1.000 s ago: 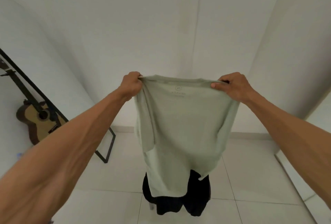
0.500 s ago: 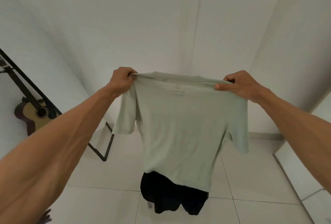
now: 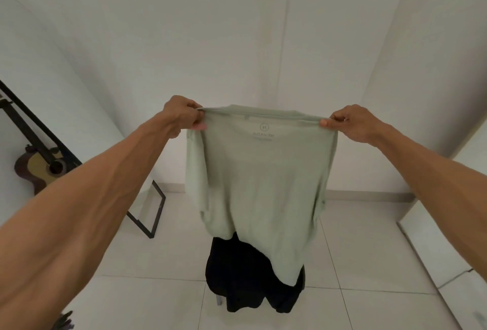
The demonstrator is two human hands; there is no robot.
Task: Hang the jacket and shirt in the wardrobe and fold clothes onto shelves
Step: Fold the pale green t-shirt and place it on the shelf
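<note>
We hold the tee (image 3: 263, 184) up in mid-air, left grip (image 3: 181, 116) and right grip (image 3: 353, 124) each pinching a shoulder. We judge its folding not yet begun. The dark clothes (image 3: 245, 285) below are also left to do.

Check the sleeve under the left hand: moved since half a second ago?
Yes. The sleeve has swung inward, away from the black floor frame, and now hangs against the green shirt.

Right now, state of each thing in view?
green T-shirt, unfolded, hanging in the air from both hands.
left hand, grips the shirt's top edge.
right hand, pinches the shirt's top edge.
black garment, bunched on a low support behind the shirt, partly hidden.
guitar, upright at the left wall.
black frame, leaning, foot on the floor.
</note>
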